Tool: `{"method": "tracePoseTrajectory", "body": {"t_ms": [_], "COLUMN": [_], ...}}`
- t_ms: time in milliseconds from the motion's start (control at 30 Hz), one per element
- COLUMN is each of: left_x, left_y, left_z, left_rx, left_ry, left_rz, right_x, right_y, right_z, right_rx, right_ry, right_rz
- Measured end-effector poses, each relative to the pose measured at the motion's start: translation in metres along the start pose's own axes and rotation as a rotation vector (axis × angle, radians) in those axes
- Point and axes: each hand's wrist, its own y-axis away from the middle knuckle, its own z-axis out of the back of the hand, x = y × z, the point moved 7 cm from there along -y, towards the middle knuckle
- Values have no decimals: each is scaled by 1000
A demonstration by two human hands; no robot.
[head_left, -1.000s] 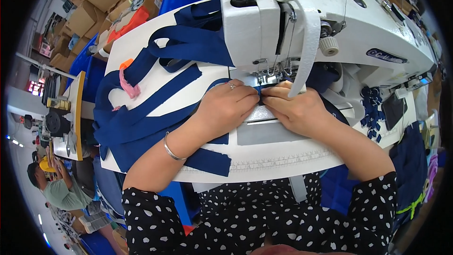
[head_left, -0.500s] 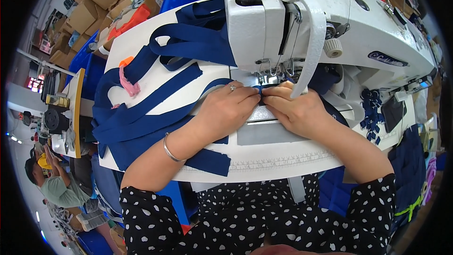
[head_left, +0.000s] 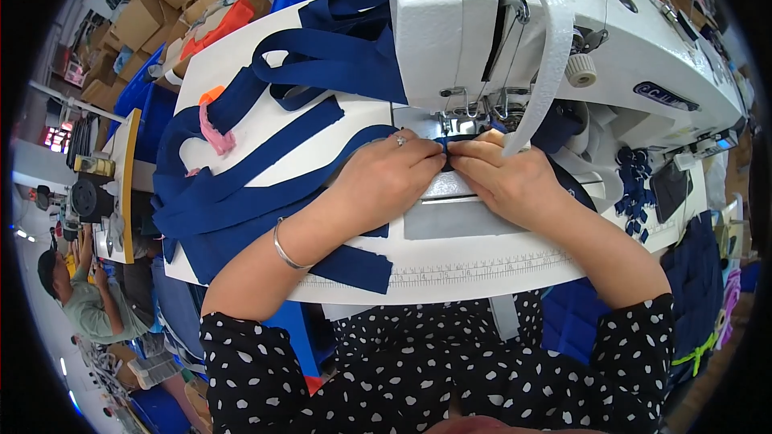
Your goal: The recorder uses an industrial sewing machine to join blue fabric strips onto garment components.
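Observation:
Both my hands meet just in front of the needle area of a white sewing machine (head_left: 430, 48). My left hand (head_left: 390, 173) has its fingers pressed together on a narrow dark blue fabric strip (head_left: 366, 145), which runs off to the left. Fingertip to fingertip with it, my right hand (head_left: 507, 177) pinches the blue fabric from the other side, close to the presser foot (head_left: 454, 124). The fingers cover most of the piece between them. More wide navy strips (head_left: 233, 201) lie in loops and layers over the table left of my left forearm.
An orange and pink scrap (head_left: 215, 130) rests on the white table (head_left: 450, 273), which has a ruler along its front edge. Small navy pieces (head_left: 634, 185) are heaped at the right beside a dark flat pad (head_left: 670, 193). A person (head_left: 92, 297) works at far left.
The view has shifted slightly, while my hands keep the same pinch at the presser foot. At far left, the other person's arms and head have moved.

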Motion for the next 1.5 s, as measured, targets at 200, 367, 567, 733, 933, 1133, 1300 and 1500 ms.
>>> {"method": "tracePoseTrajectory", "body": {"t_ms": [200, 367, 567, 733, 933, 1133, 1300, 1500], "left_x": [-1, -2, 2, 2, 5, 5, 4, 5], "left_y": [2, 2, 3, 3, 3, 1, 1, -2], "left_z": [-1, 0, 2, -1, -5, -8, -5, -7], "left_rx": [-1, -5, 17, 39, 35, 102, 90, 112], "left_ry": [-32, -51, -30, -34, -47, -35, -56, -110], "left_rz": [-2, 5, 47, 65, 61, 123, 103, 67], "right_x": [0, 0, -1, -5, -18, -18, -13, -23], "right_y": [1, 1, 2, 3, 2, 3, -4, -2], "right_z": [0, 0, -1, 0, -4, -2, 4, -2], "right_rx": [-20, 6, 37, 37, 40, 34, 58, 99], "right_ry": [8, 2, 9, 115, 86, 60, 39, -12], "right_rz": [7, -2, -21, -21, -47, -36, -51, -97]}}
